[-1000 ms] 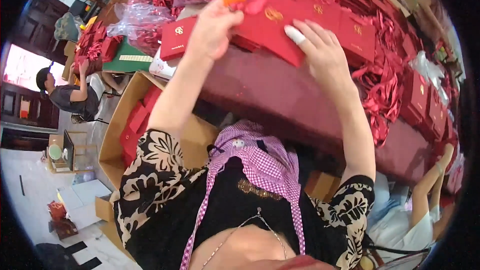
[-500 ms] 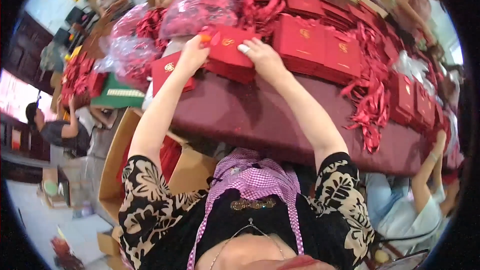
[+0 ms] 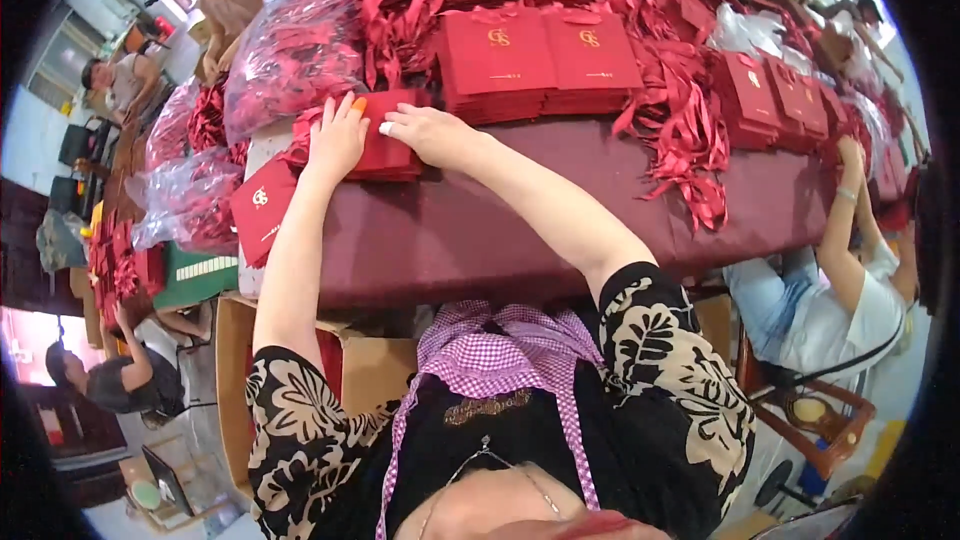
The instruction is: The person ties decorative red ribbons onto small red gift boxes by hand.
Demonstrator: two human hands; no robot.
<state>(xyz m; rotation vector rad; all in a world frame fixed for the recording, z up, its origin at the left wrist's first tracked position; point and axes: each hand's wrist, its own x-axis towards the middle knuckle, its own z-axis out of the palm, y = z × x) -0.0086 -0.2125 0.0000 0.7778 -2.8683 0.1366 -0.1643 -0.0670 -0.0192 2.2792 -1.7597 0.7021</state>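
Observation:
Straight ahead at the table's edge lies a stack of small red paper gift bags (image 3: 385, 160). My left hand (image 3: 338, 140), with an orange finger cot, rests on the stack's left side, fingers stretched out and spread. From the right, my right hand (image 3: 435, 137) lies on the top bag, fingers extended, one wearing a white cover. Neither hand is wrapped round anything. Beside my left forearm is another red bag (image 3: 262, 210) with a gold emblem. Right of the stack, flat red bags stand in two neat piles (image 3: 497, 55) (image 3: 592, 50).
Red ribbons (image 3: 690, 165) hang over the table edge (image 3: 500, 230). Clear plastic sacks (image 3: 300, 50) of red ribbon lie at the far left. An open cardboard box (image 3: 375, 370) stands below the table. A person in a light top (image 3: 835, 325) sits at the right; others work around.
The view has turned, so the table's contents sit further left. My left hand has gone from the top bag's left edge to lying spread over the stack; my right hand stays on its right side.

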